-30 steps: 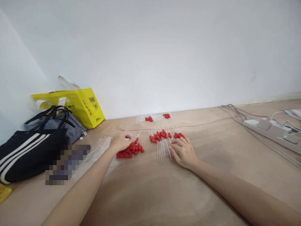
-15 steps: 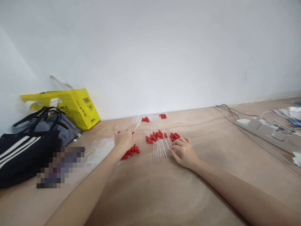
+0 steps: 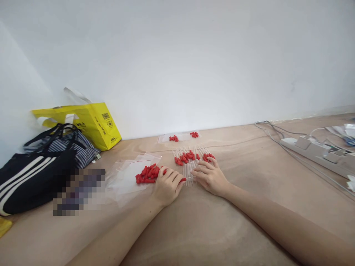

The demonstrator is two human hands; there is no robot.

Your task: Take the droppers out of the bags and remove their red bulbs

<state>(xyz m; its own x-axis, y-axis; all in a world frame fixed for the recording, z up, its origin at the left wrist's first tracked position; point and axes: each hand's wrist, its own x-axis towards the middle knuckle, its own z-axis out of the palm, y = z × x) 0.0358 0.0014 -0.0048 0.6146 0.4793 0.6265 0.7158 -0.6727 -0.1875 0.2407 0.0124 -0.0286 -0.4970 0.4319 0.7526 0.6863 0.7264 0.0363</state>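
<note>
My left hand (image 3: 167, 186) is closed on a small red rubber dropper bulb (image 3: 183, 180), which pokes out past the fingertips. A thin clear tube runs from that bulb toward my right hand (image 3: 210, 177), whose fingers are curled and pinch the tube's other end low over the table. Beneath and between the hands lies a row of clear glass dropper tubes (image 3: 188, 169). Just beyond it, several droppers fitted with red bulbs (image 3: 190, 156) lie side by side, tips pointing away. Loose red bulbs (image 3: 146, 173) are heaped left of my left hand, on clear plastic bags (image 3: 123, 177).
Near the wall, a clear bag (image 3: 181, 137) holds more red-bulbed droppers. A yellow bag (image 3: 102, 125), a striped bag (image 3: 85, 149) and a black bag (image 3: 36, 181) stand at left. On the right are a white power strip (image 3: 305, 151) with plugs and grey cables (image 3: 271, 135).
My left hand has come right and nearer from the far side of the bulb heap, bringing a red bulb to the tubes. My right hand has shifted slightly left; the view has turned a little.
</note>
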